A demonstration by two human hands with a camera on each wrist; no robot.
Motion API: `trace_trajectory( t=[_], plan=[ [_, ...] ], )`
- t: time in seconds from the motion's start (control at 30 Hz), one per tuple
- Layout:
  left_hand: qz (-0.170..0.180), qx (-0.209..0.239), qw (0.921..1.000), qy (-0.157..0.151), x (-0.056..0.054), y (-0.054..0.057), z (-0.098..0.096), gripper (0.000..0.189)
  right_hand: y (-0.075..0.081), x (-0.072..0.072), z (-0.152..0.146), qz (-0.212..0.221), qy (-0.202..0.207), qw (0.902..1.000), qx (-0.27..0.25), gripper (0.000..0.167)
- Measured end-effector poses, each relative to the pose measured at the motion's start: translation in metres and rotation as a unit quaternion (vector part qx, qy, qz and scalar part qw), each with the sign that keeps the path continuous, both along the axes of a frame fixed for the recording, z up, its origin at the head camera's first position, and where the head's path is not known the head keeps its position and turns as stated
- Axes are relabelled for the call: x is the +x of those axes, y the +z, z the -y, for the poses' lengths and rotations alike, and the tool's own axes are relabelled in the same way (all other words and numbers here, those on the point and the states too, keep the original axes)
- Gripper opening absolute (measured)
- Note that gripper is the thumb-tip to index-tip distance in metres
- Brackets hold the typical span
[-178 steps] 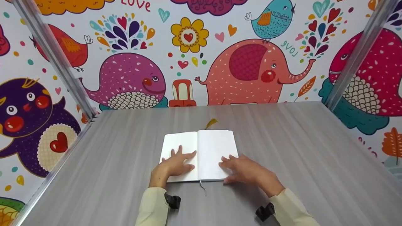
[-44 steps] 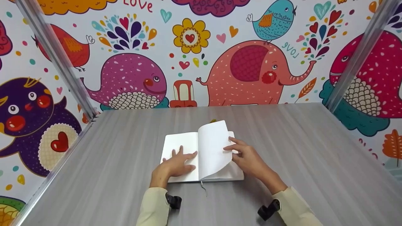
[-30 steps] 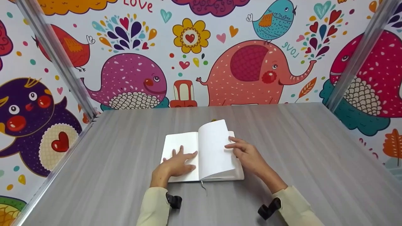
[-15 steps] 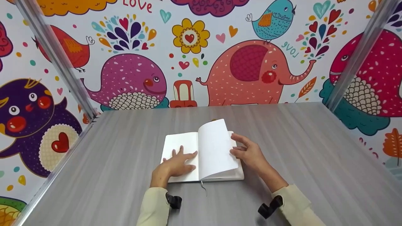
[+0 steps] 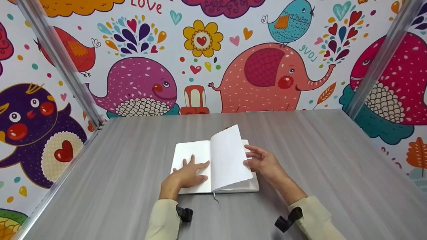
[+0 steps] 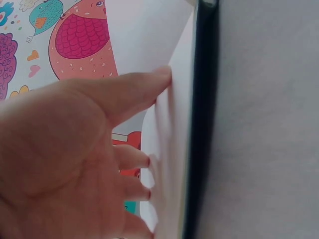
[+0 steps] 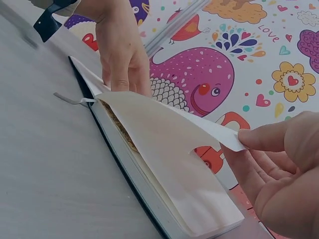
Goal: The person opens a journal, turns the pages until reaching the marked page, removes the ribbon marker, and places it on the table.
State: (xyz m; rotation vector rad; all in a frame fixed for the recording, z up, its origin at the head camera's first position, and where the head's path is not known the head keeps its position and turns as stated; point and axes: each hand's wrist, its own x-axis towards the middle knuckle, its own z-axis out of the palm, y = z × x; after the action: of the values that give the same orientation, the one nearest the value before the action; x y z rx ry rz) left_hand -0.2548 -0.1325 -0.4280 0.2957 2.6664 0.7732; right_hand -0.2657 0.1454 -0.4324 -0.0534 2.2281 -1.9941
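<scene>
A notebook (image 5: 190,148) with blank white pages lies spread on the table, its dark cover edge showing in the left wrist view. My left hand (image 5: 186,175) rests on the left page with fingers spread, the thumb near the fold. On the right side, my right hand (image 5: 267,165) pinches the outer edge of a raised page (image 5: 228,160), thumb in front and fingers behind it. That page curves up from the spine. Under it, the right wrist view shows a golden patterned strip (image 7: 122,130) near the fold. A yellow tassel (image 5: 226,127) is mostly hidden behind the page.
A thin ribbon (image 5: 216,199) trails from the notebook's near edge onto the grey table (image 5: 133,160). Metal posts (image 5: 63,63) stand at the table's back corners, before walls printed with cartoon animals. Black wrist cameras (image 5: 185,214) sit at both sleeves.
Earlier both pages lay flat and the right hand rested at the right page's edge. Since then the page has been lifted, and the right hand has changed its hold along the edge. The left hand stays.
</scene>
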Motion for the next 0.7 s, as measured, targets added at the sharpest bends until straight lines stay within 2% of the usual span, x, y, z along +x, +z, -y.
trace_trajectory(
  t=[0.2, 0.47, 0.57, 0.7],
  plan=[
    [0.000, -0.005, 1.0000, -0.002, 0.000, 0.001, -0.001, 0.055, 0.001, 0.001, 0.001, 0.003, -0.007, 0.9999, 0.010, 0.056],
    [-0.015, 0.019, 0.9995, -0.020, 0.002, 0.005, 0.004, 0.051, 0.003, 0.004, 0.004, 0.008, -0.014, 0.9998, 0.015, 0.048],
    [-0.015, 0.016, 0.9997, -0.015, 0.002, 0.007, 0.007, 0.048, 0.005, 0.006, 0.005, 0.008, -0.010, 0.9999, 0.012, 0.047],
    [-0.045, 0.023, 0.9987, -0.005, 0.000, 0.009, 0.011, 0.040, 0.009, 0.008, 0.007, 0.004, -0.007, 1.0000, 0.003, 0.045]
  ],
)
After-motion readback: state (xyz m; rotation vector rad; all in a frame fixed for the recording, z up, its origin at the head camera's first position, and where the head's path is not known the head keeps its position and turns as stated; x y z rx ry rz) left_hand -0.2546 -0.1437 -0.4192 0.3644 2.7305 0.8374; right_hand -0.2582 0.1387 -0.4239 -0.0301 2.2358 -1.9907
